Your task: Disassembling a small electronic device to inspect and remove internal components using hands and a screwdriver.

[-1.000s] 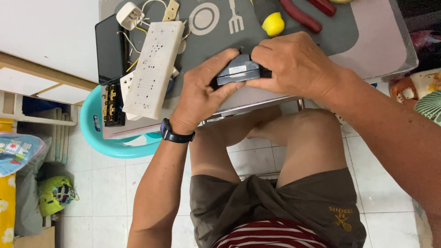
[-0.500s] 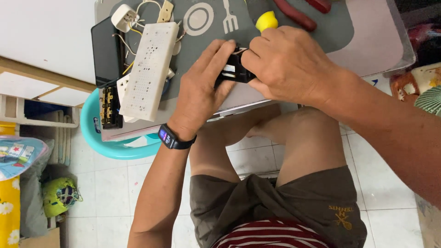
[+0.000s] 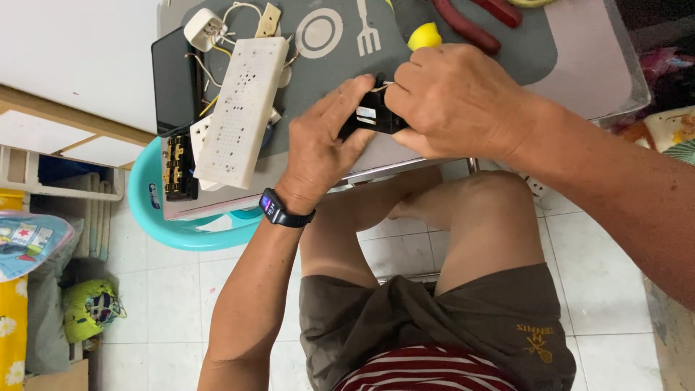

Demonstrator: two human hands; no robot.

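Both hands' grips, left hand (image 3: pixel 322 148) and right hand (image 3: pixel 456 101), pinch the black part (image 3: pixel 371 116) over the table's near edge (image 3: pixel 405 165).

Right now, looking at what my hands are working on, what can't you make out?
- Small black part: head view, mostly covered by left hand and right hand; kind unclear.
- Red handles: cut off by top edge.
- Yellow knob: partly behind right hand.
- Teal basin: contents hidden under the table.
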